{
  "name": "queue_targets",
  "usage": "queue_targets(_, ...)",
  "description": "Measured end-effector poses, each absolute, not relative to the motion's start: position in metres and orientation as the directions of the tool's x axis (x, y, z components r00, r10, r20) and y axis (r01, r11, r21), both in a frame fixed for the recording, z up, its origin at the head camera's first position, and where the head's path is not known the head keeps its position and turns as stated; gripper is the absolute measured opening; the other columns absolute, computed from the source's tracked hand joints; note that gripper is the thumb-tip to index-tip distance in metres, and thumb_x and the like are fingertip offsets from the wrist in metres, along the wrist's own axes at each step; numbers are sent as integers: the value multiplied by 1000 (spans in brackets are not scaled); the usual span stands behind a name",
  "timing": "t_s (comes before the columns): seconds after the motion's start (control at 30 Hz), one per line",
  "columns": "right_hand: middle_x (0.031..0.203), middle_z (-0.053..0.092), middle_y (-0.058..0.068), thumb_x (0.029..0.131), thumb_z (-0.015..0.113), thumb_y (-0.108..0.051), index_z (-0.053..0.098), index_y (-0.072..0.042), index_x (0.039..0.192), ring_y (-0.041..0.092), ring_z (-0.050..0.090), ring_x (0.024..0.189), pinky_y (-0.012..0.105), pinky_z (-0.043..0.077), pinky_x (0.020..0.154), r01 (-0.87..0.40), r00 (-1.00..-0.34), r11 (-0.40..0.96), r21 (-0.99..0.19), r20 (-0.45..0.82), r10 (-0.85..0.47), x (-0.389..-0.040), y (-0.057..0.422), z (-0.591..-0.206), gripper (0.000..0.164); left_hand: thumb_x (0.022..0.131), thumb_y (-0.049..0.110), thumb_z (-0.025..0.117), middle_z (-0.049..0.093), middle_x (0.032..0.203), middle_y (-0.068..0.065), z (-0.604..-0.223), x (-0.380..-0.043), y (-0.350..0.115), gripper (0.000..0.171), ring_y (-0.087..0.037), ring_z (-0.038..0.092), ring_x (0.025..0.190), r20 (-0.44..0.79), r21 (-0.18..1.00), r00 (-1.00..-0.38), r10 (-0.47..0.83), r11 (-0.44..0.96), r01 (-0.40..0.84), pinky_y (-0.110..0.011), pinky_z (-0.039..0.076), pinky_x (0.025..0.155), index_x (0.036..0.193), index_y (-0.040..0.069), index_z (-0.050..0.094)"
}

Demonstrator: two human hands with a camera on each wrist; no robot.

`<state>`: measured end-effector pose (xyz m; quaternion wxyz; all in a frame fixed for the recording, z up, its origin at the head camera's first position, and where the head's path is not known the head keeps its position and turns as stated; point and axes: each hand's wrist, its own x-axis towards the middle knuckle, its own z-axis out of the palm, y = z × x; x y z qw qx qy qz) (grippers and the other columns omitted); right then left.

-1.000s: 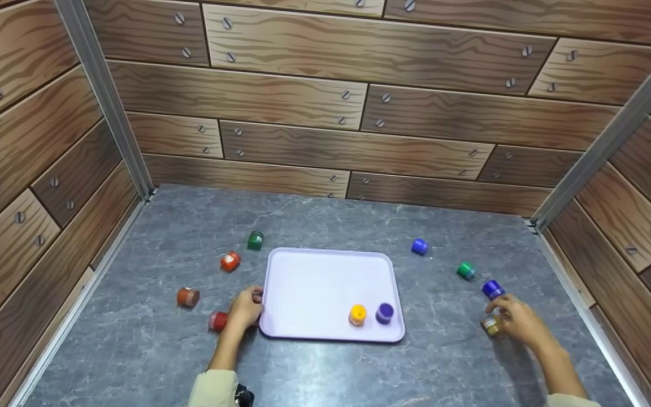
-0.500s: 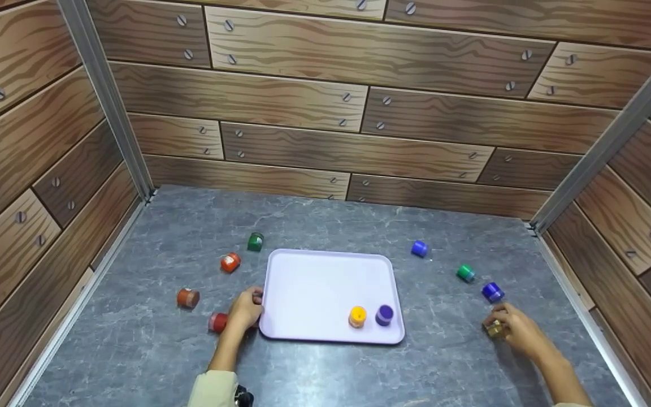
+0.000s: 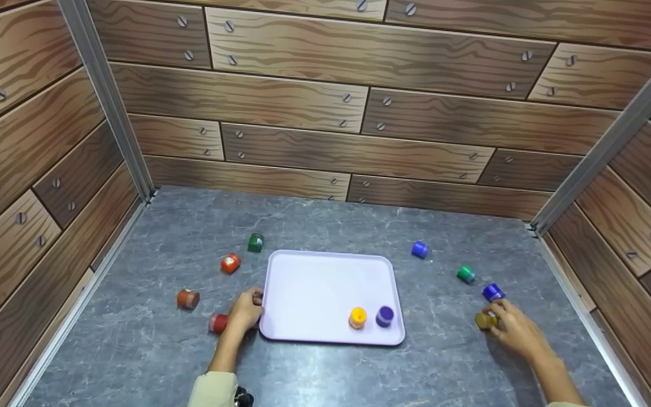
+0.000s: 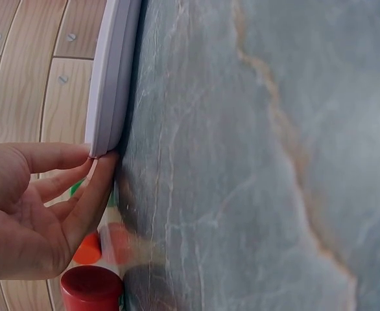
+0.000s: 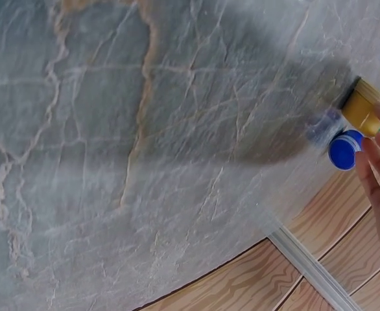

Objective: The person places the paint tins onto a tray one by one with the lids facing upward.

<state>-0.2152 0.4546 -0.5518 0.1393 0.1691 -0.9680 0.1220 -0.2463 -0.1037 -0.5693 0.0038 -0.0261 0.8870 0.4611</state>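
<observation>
In the head view my left hand (image 3: 244, 310) is at the left side of a pale lilac tray (image 3: 320, 294). The left wrist view shows its fingertips pinching the tray's rim (image 4: 109, 84). A small red paint pot (image 3: 218, 323) lies just behind that hand. At the right, my right hand (image 3: 515, 330) grips a mustard-yellow paint pot (image 3: 484, 321) between thumb and fingers. The right wrist view has this pot (image 5: 364, 107) close to a blue paint pot (image 5: 344, 150). On the tray stand an orange-yellow pot (image 3: 357, 317) and a purple pot (image 3: 385, 316).
Left of the tray lie a brown pot (image 3: 188, 299), an orange-red pot (image 3: 230, 263) and a dark green pot (image 3: 255, 242). On the right are a blue pot (image 3: 420, 249), a green pot (image 3: 466, 274) and another blue pot (image 3: 493, 292). Wood-patterned walls (image 3: 286, 102) enclose the grey tabletop (image 3: 325, 373).
My right hand has turned the mustard-yellow pot and shifted it slightly left, so its end now points toward the tray. The left hand and the tray stay in place.
</observation>
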Motion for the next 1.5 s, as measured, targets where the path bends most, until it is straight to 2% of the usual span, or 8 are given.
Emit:
queue_targets(0.33, 88, 56, 11, 64, 73, 4, 59, -4, 88, 32, 54, 80, 47, 46, 65, -365, -880, 923, -126, 371, -297, -220, 450, -557, 29, 68, -8, 52, 61, 81, -10, -571, -246, -104, 38, -24, 55, 77, -31, 819, -999, -44, 571, -51, -36, 45, 68, 105, -7, 59)
queue_targets(0.57, 92, 56, 14, 61, 75, 5, 59, -1, 94, 35, 54, 85, 49, 47, 69, -372, -885, 923, -102, 339, -319, -225, 449, -559, 37, 68, -8, 52, 62, 82, -11, -570, -246, -104, 39, -25, 56, 78, -35, 817, -998, -49, 574, -57, -35, 46, 67, 106, -7, 58)
queue_targets(0.77, 91, 56, 15, 55, 76, 7, 59, 3, 95, 37, 54, 84, 48, 47, 69, -473, -800, 881, 9, 416, -433, -232, 452, -565, 44, 68, -9, 52, 62, 84, -13, -569, -247, -105, 39, -26, 57, 80, -46, 825, -998, -42, 562, -62, -36, 47, 68, 107, -8, 57)
queue_targets(0.9, 90, 55, 17, 56, 75, 8, 58, 3, 94, 37, 54, 84, 48, 47, 68, -503, -762, 863, 42, 451, -466, -236, 454, -569, 41, 69, -8, 53, 62, 83, -13, -569, -246, -105, 37, -28, 57, 80, -28, 819, -999, -39, 572, -45, -37, 45, 71, 106, -8, 57)
queue_targets(1.37, 90, 57, 17, 57, 79, 3, 58, 4, 93, 37, 54, 88, 48, 46, 75, -503, -778, 864, 22, 423, -464, -236, 455, -568, 42, 69, -9, 53, 62, 83, -14, -570, -247, -104, 37, -27, 57, 80, -10, 819, -1000, -30, 573, -25, -37, 44, 72, 105, -10, 57)
queue_targets(1.5, 90, 57, 15, 59, 80, 1, 57, 3, 93, 36, 54, 87, 47, 46, 74, -502, -786, 865, 11, 412, -461, -235, 452, -566, 41, 68, -9, 52, 62, 84, -14, -569, -246, -104, 38, -27, 57, 80, -33, 828, -999, -34, 558, -46, -35, 48, 62, 106, -8, 57)
